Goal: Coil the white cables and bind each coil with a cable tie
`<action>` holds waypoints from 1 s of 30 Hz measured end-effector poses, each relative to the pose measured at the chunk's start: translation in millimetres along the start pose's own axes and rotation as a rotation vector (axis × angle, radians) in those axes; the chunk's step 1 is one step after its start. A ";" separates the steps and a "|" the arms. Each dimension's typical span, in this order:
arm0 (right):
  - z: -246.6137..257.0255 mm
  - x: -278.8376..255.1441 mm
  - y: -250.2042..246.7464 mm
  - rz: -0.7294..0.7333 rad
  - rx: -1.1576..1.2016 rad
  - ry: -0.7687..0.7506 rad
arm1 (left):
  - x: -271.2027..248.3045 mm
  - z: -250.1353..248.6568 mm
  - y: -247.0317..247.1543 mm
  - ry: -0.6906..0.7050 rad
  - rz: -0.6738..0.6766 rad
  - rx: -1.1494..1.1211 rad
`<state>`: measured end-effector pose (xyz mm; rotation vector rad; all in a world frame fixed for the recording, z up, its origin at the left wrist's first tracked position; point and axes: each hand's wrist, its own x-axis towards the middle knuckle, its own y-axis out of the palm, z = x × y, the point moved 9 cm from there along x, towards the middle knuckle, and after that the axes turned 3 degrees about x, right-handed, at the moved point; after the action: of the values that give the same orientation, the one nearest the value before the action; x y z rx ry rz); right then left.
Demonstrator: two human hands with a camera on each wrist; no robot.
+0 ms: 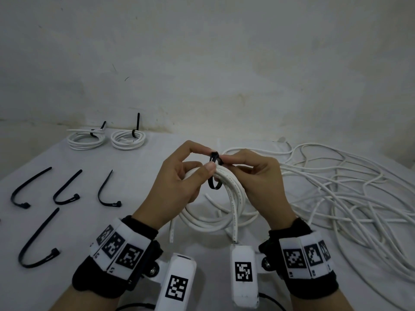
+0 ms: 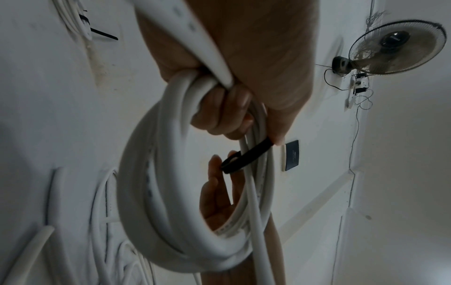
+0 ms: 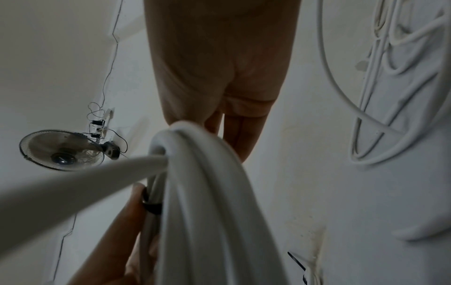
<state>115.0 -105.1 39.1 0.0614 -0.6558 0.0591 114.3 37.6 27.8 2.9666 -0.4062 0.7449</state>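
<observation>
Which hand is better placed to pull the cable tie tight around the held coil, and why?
Probably the right hand: its fingertips pinch the black cable tie near its head, while the left hand has its grip around the white coil, steadying it.

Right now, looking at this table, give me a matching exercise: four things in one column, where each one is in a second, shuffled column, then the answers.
Things:
1. tied coils
2. loose cables
3. spare ties
4. coil being tied

Places:
A. heaped on the table's right
B. held up in both hands, a black tie looped round it
C. far left, by the wall
D. lying open on the table's left

Pairs: 1-C, 2-A, 3-D, 4-B
</observation>
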 end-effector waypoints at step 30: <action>1.8 -0.5 1.0 -0.048 0.047 0.118 | -0.9 -1.5 -0.6 0.041 -0.078 0.166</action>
<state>113.4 -104.3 40.3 0.1183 -0.5346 0.0317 113.0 38.5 28.7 3.0922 -0.2349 0.8695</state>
